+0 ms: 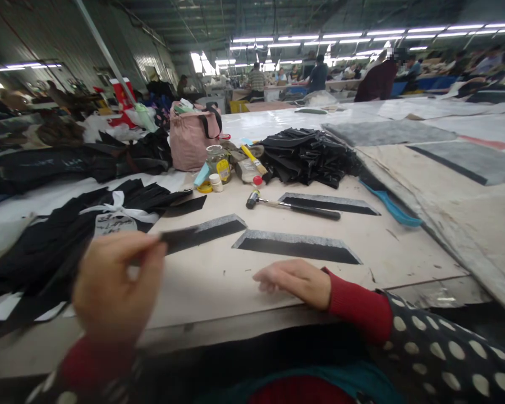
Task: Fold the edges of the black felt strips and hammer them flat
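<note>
My left hand (118, 286), blurred by motion, is raised at the table's left front with thumb and fingers pinched. At its fingertips is the near end of a black strip with a grey fuzzy edge (208, 231); that end is blurred, and the far end lies along the table. My right hand (297, 280) rests on the table near its front edge, fingers curled together, with nothing visible in them. Just beyond it lies a second grey-edged black strip (298, 247). Farther back, a hammer (294, 207) lies partly over a third strip (332, 203).
Left is a pile of black pieces (37, 241) tied with white ribbon (118, 205). Behind stand a glass jar (217, 163), a small white bottle (215, 182), a brush (253, 158), a pink bag (193, 134) and a black stack (307, 154). A blue curved piece (393, 205) lies right.
</note>
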